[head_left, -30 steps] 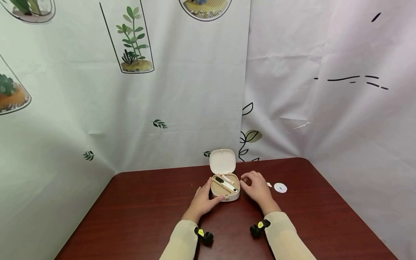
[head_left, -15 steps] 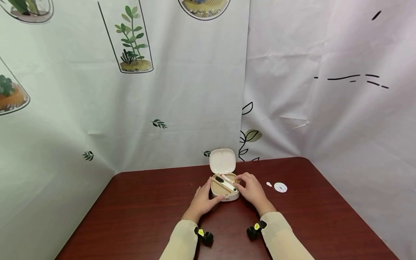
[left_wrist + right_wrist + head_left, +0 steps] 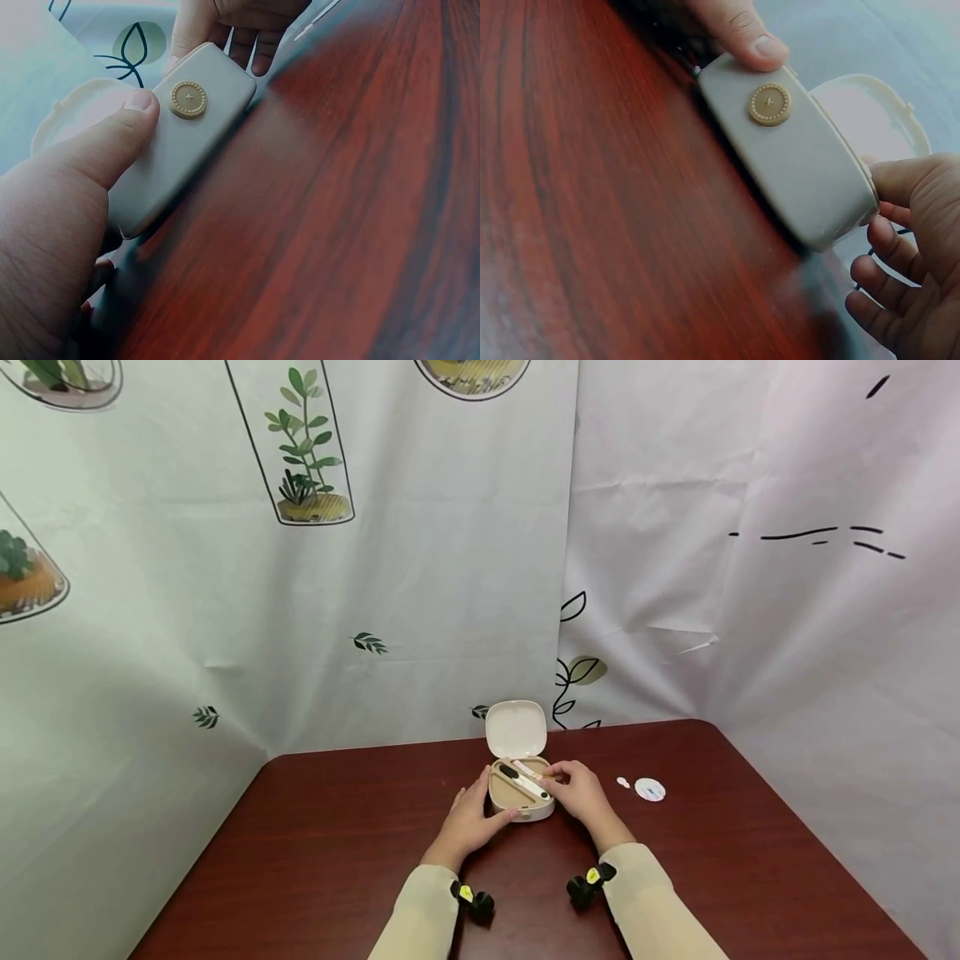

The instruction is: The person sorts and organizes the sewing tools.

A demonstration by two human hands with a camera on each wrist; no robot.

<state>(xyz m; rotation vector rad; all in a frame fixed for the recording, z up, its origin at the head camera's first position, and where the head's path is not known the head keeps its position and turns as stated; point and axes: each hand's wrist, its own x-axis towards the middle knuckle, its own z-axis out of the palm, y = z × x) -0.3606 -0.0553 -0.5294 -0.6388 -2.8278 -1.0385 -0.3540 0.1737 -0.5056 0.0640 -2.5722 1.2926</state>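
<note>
A small cream case with a tan inside stands on the table, its rounded lid raised at the back. Its front bears a round tan button. My left hand holds the case, thumb on the front and fingers along the left side. Diagonally inside lie a white tool with a dark end and a thinner pale stick. My right hand has thumb and index finger over the right compartment, pinching a small brownish piece mostly hidden by them; its other fingers are loosely curled outside the case.
On the dark red wooden table, right of the right hand, lie a round white label and a tiny white piece. A printed white curtain hangs behind the table's far edge.
My right hand has moved left from beside the case to over its right compartment, carrying the small brownish piece. My left hand keeps its hold on the case.
</note>
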